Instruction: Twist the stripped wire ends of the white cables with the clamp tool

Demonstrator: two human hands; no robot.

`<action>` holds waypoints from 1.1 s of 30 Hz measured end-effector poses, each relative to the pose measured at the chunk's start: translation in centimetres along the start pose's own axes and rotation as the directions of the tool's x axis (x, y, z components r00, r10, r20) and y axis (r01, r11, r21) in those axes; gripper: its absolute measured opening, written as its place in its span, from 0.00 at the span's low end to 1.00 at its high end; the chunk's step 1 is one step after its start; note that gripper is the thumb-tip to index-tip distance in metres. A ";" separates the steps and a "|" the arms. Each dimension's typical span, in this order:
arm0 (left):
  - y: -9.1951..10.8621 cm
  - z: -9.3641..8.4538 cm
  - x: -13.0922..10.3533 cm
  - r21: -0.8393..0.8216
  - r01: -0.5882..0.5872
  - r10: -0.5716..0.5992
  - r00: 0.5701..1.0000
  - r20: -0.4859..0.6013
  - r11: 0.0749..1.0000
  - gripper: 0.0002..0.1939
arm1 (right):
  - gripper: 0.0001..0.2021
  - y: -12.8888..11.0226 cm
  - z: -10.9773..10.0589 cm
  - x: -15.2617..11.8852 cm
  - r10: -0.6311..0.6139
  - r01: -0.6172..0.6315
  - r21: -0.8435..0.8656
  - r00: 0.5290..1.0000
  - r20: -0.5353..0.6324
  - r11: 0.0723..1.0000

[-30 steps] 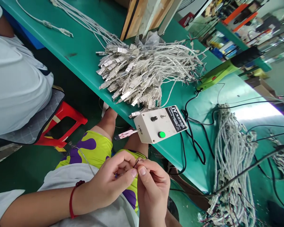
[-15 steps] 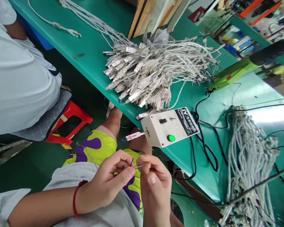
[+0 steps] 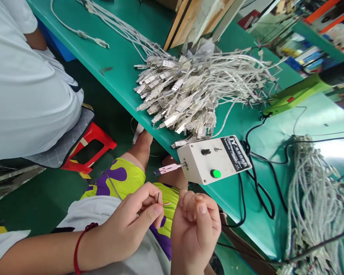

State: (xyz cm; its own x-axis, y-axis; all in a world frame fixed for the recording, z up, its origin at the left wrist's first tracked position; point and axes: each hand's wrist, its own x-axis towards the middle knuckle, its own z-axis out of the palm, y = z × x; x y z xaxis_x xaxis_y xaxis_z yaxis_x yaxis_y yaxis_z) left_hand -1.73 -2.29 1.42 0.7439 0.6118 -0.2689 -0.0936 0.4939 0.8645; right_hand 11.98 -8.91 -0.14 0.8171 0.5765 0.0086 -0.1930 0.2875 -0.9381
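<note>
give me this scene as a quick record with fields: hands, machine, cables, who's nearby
left hand: pinching thin wires, one of them black
right hand: fingers curled, apart from the wires; any contents hidden
machine: white box with green button, at the edge of the green table
cables: USB cable pile beyond the box; another cable bundle farther right
nearby: seated person, red stool
</note>
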 end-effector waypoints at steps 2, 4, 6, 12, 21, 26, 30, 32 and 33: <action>0.0 -0.1 -0.3 -0.024 -0.028 0.026 0.998 -0.052 0.999 0.23 | 0.08 0.5 0.0 -0.4 -0.002 0.008 -0.063 0.996 0.086 0.998; -0.3 -0.3 -0.4 -0.043 -0.041 0.039 0.997 -0.066 0.998 0.22 | 0.10 1.0 0.2 -1.0 0.060 -0.036 -0.106 0.969 0.240 0.994; -0.5 -0.6 -0.3 -0.044 -0.050 0.047 0.997 -0.063 0.998 0.20 | 0.06 1.3 0.7 -1.5 0.120 -0.094 -0.093 0.934 0.335 0.991; -1.4 -1.5 -0.1 -0.120 -0.058 0.049 0.995 -0.083 0.991 0.18 | 0.04 2.1 1.3 -1.2 0.181 -0.169 -0.066 0.923 0.339 0.983; -0.6 -1.4 0.4 -0.147 -0.102 0.072 0.978 -0.195 0.984 0.16 | 0.09 3.5 0.3 -0.9 0.233 -0.165 -0.222 0.916 0.327 0.961; -0.9 -1.5 0.8 0.003 -0.126 0.120 0.936 -0.332 0.992 0.08 | 0.23 2.5 1.6 0.1 0.247 -0.195 -0.268 0.953 0.175 0.943; -1.0 -1.6 1.4 0.026 -0.144 0.140 0.882 -0.450 0.989 0.07 | 0.29 2.1 2.1 1.4 0.269 -0.231 -0.224 0.951 0.154 0.947; -0.8 -1.6 1.8 0.019 -0.144 0.136 0.871 -0.472 0.989 0.08 | 0.27 2.0 2.0 1.9 0.309 -0.280 -0.176 0.936 0.167 0.944; -0.7 -1.6 1.9 0.010 -0.142 0.130 0.871 -0.475 0.990 0.08 | 0.25 2.0 1.9 2.1 0.340 -0.319 -0.141 0.926 0.165 0.937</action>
State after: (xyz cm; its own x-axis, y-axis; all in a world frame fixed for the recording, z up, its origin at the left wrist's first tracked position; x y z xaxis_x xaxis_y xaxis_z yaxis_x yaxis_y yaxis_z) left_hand -1.34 -0.45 -0.36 0.3214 0.8901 -0.3231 -0.1916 0.3953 0.8983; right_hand 12.27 -5.66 -1.37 0.6012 0.7576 -0.2541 -0.3650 -0.0225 -0.9307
